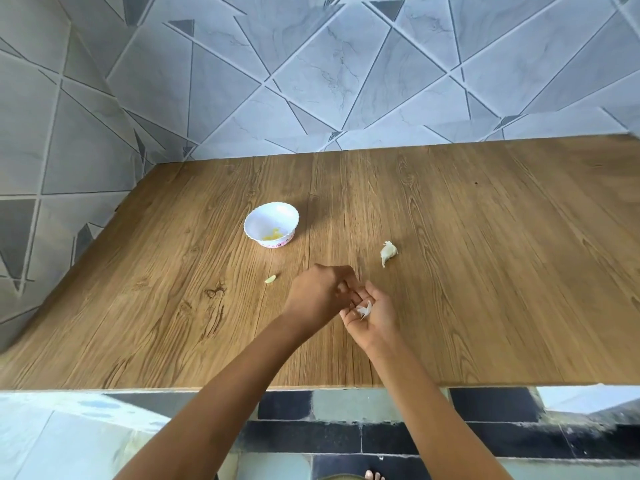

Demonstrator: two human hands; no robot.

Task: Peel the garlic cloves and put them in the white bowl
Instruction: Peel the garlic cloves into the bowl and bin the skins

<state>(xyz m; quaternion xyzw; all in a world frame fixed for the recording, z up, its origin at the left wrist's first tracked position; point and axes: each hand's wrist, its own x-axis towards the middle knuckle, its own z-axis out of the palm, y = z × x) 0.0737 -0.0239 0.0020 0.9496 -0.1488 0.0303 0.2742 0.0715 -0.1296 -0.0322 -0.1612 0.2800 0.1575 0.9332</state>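
Note:
The white bowl (pixel 250 226) stands on the wooden table, left of centre, with a few yellowish peeled cloves (pixel 273 233) at its bottom. Just in front of it, my left hand (pixel 317 296) is curled with its back to the camera. Its fingertips pinch a small pale garlic clove (pixel 341 288) that is mostly hidden. My right hand (pixel 375 315) touches the left fingertips, palm up with relaxed fingers. White garlic peel (pixel 363 310) lies on that palm. An unpeeled garlic piece (pixel 388 252) lies on the table beyond my right hand.
A small pale garlic bit (pixel 270 279) lies on the table (pixel 485 271) left of my hands. Tiled walls close the back and left sides. The table's front edge runs under my forearms, with floor tiles below.

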